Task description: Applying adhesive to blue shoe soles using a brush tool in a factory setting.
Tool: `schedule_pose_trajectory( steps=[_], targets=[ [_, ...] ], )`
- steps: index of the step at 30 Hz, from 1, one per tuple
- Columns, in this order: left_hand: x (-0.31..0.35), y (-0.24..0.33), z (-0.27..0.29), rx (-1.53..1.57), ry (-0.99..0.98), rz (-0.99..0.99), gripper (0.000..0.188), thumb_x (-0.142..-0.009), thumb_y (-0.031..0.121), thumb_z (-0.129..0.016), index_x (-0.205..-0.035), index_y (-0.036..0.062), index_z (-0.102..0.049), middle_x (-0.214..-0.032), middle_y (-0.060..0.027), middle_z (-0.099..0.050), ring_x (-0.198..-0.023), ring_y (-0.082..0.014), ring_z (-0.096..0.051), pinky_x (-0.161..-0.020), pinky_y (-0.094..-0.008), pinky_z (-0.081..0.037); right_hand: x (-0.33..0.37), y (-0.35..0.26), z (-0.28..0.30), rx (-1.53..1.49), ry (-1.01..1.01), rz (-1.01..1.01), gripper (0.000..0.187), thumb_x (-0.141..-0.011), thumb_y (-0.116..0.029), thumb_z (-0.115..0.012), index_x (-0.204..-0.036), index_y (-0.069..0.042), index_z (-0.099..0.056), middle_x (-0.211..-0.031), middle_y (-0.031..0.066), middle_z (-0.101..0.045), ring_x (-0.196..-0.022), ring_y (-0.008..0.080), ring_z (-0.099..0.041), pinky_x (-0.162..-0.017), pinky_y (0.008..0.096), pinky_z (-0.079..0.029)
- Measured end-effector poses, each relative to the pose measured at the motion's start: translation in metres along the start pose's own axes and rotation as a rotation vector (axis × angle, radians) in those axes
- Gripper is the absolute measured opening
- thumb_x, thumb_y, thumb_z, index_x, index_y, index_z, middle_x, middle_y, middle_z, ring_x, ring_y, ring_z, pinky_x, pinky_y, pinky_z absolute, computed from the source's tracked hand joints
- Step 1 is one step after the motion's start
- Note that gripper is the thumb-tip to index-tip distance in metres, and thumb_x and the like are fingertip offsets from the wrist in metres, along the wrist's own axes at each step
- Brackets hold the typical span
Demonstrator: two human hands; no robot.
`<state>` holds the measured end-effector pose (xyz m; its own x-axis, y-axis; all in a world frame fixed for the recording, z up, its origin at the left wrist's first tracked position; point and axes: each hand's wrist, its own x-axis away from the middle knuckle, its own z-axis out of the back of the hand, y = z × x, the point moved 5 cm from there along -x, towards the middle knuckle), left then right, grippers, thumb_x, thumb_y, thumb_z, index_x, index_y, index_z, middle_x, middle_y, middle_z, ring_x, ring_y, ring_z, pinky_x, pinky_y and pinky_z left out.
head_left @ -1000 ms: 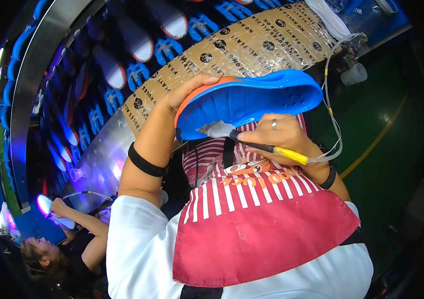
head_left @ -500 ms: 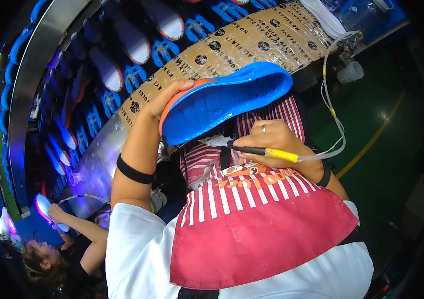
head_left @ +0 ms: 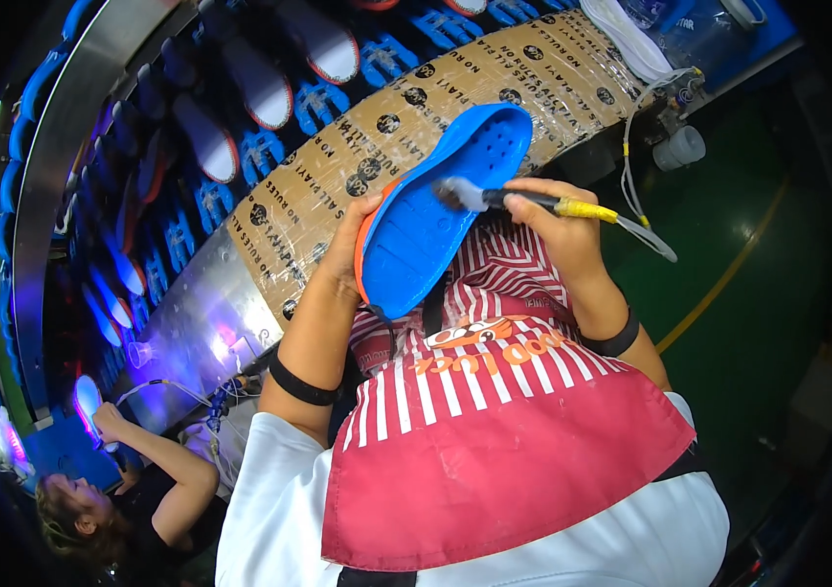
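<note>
A blue shoe sole (head_left: 416, 256) with a raised rim and an orange edge is tilted toward me above my lap. My left hand (head_left: 348, 245) grips it by the orange side, thumb near the rim. Small holes dot its far end. My right hand (head_left: 561, 223) is closed on a brush (head_left: 533, 202) with a dark handle, yellow tape and a pale hose trailing from its rear. The bristles lie over the middle of the sole's inner face and appear to touch it.
Brown printed cardboard (head_left: 377, 157) covers the bench edge ahead. Behind it, pale-topped soles (head_left: 257, 88) and blue holders (head_left: 323, 103) fill a conveyor. At lower left another person (head_left: 157, 470) holds a lit sole (head_left: 89, 401). A clear cup (head_left: 680, 147) hangs at right.
My right hand has lifted the brush from beside the sole onto its inner face. My left hand has turned the sole more upright and shifted it slightly.
</note>
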<state>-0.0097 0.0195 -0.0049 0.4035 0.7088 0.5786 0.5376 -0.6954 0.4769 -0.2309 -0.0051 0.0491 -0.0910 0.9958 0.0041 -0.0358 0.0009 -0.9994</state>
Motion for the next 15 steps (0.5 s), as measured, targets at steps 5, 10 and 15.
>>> schedule_pose_trajectory(
  steps=[5, 10, 15],
  targets=[
    [-0.001, 0.01, 0.0, 0.018, 0.041, -0.1, 0.062, -0.086, 0.045, -0.038, -0.13, 0.0025, -0.041, -0.121, -0.0202, -0.053, -0.101, -0.0325, -0.059, -0.084, -0.045, -0.051, 0.006, -0.031, -0.019, 0.317, -0.089, 0.371, 0.022, -0.07, -0.009, -0.072, -0.091, -0.004, -0.068, -0.065, 0.0119, -0.059, -0.057, 0.0228, -0.056, -0.054, 0.0299, -0.043],
    [0.017, 0.024, -0.005, -0.072, 0.277, -0.202, 0.07, -0.089, 0.055, -0.028, -0.137, 0.0035, -0.033, -0.132, -0.0189, -0.045, -0.115, -0.0318, -0.05, -0.095, -0.0456, -0.042, 0.004, -0.047, -0.023, 0.174, -0.137, 0.429, 0.023, -0.069, -0.005, -0.072, -0.091, -0.001, -0.066, -0.068, 0.0104, -0.062, -0.059, 0.0206, -0.058, -0.056, 0.0291, -0.044],
    [0.041, 0.051, -0.004, -0.127, 0.283, -0.725, 0.085, -0.084, 0.068, -0.03, -0.144, 0.0104, -0.014, -0.137, -0.0141, -0.038, -0.126, -0.0306, -0.038, -0.102, -0.0439, -0.035, -0.003, -0.043, 0.011, 0.125, 0.06, 0.303, 0.021, -0.074, -0.004, -0.069, -0.094, 0.001, -0.066, -0.079, 0.0116, -0.066, -0.067, 0.0165, -0.062, -0.062, 0.0244, -0.047]
  ],
)
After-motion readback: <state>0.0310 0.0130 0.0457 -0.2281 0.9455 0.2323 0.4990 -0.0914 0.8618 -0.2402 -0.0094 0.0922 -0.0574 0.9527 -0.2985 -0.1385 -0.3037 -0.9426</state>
